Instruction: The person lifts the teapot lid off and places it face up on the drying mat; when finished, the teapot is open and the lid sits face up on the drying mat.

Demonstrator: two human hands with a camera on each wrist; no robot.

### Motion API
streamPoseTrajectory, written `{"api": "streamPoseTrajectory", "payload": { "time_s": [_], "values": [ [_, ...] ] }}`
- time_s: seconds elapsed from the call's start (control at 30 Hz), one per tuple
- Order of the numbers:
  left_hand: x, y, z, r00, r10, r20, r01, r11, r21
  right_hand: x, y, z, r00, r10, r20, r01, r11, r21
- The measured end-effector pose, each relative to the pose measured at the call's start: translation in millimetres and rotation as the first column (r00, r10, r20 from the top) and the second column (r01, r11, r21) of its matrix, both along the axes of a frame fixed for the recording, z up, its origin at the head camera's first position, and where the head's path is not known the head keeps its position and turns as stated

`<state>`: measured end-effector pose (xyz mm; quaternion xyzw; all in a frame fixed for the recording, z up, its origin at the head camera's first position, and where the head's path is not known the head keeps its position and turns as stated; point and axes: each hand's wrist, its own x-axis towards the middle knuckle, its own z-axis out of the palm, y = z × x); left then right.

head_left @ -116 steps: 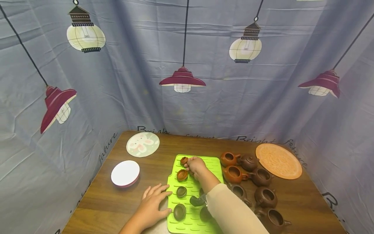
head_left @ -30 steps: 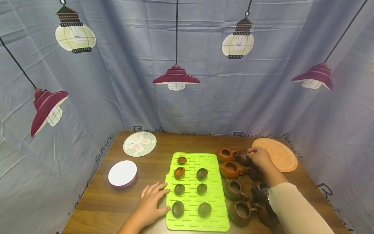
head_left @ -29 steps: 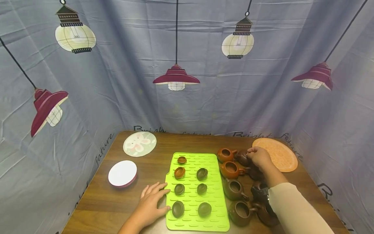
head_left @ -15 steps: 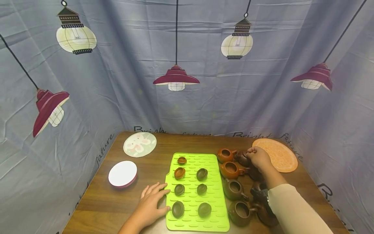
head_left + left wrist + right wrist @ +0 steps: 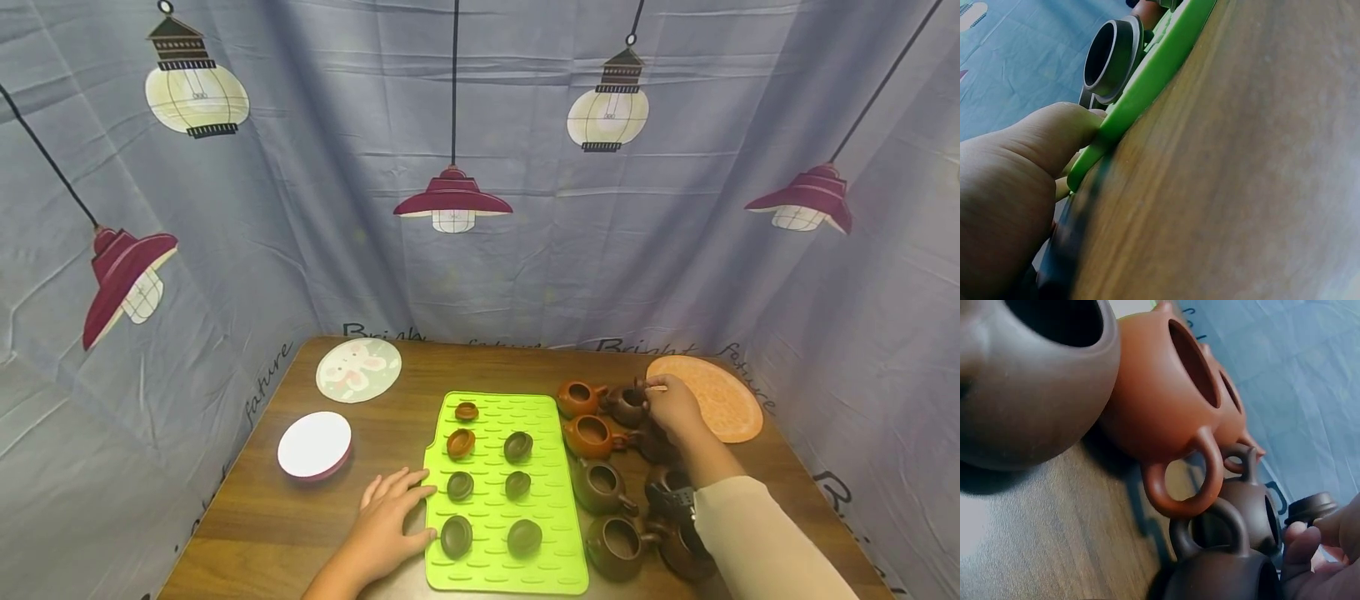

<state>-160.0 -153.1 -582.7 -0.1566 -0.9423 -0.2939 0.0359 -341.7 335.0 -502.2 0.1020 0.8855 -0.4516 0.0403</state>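
My right hand pinches a dark brown teapot lid by its knob. Lifted and tilted, the lid is just above the small brown teapot at the back right, whose mouth now shows. My left hand has its fingers spread, with fingertips and thumb at the left edge of a green ridged mat. On that mat lie two orange lids, the nearer one larger, and several dark brown lids in two columns.
Right of the mat stand two orange lidless teapots and several brown ones, closely packed, some partly behind my right arm. An orange round placemat lies behind them. At left are a white-topped round dish and a rabbit-print placemat.
My right hand set a lid on the mat, then went over to the back brown teapot. In the last half second it has raised that teapot's lid. My left hand stays put.
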Motion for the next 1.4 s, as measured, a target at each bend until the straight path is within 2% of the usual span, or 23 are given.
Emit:
{"api": "streamPoseTrajectory", "payload": {
  "time_s": [0.17, 0.27, 0.33, 0.37, 0.5, 0.57, 0.63, 0.87, 1.17, 1.4],
  "values": [
    [-0.8, 1, 1.1, 1.000, 0.006, 0.011, -0.005, 1.000, -0.003, -0.6, 1, 0.1, 0.999, -0.023, 0.022, 0.026, 0.985, -0.168],
    [-0.6, 1, 2.3, 1.000, 0.003, 0.017, -0.003, 1.000, -0.001, -0.7, 0, -0.6, 0.998, -0.034, 0.043, 0.045, 0.954, -0.296],
    [-0.1, 2, 3.2, 1.000, 0.000, 0.017, 0.000, 1.000, 0.004, -0.5, -1, -0.3, 0.997, -0.036, 0.069, 0.061, 0.911, -0.408],
    [0.0, 2, 3.7, 1.000, -0.001, 0.014, 0.001, 1.000, 0.007, -0.1, -1, 0.0, 0.996, -0.030, 0.078, 0.063, 0.880, -0.471],
    [0.7, 2, 4.1, 1.000, -0.004, -0.014, 0.004, 1.000, 0.011, 1.6, -4, 2.6, 0.994, -0.019, 0.108, 0.087, 0.734, -0.673],
    [1.0, 2, 3.9, 1.000, -0.006, -0.024, 0.006, 1.000, 0.009, 2.3, -6, 4.2, 0.994, -0.018, 0.107, 0.089, 0.694, -0.714],
    [1.0, 2, 3.5, 1.000, -0.007, -0.019, 0.007, 1.000, 0.009, 3.1, -7, 5.8, 0.995, -0.015, 0.101, 0.085, 0.674, -0.733],
    [0.1, 1, 2.7, 1.000, -0.004, 0.025, 0.004, 1.000, 0.007, 3.7, -16, 5.0, 0.994, -0.006, 0.106, 0.086, 0.639, -0.765],
    [0.7, 1, 3.0, 1.000, -0.002, 0.030, 0.001, 1.000, 0.011, 3.8, -30, -0.8, 0.995, 0.005, 0.101, 0.072, 0.665, -0.743],
    [0.9, 0, 1.9, 1.000, 0.002, 0.020, -0.002, 1.000, 0.007, 6.6, -50, 1.3, 0.996, 0.041, 0.079, 0.035, 0.637, -0.770]
  ]
}}
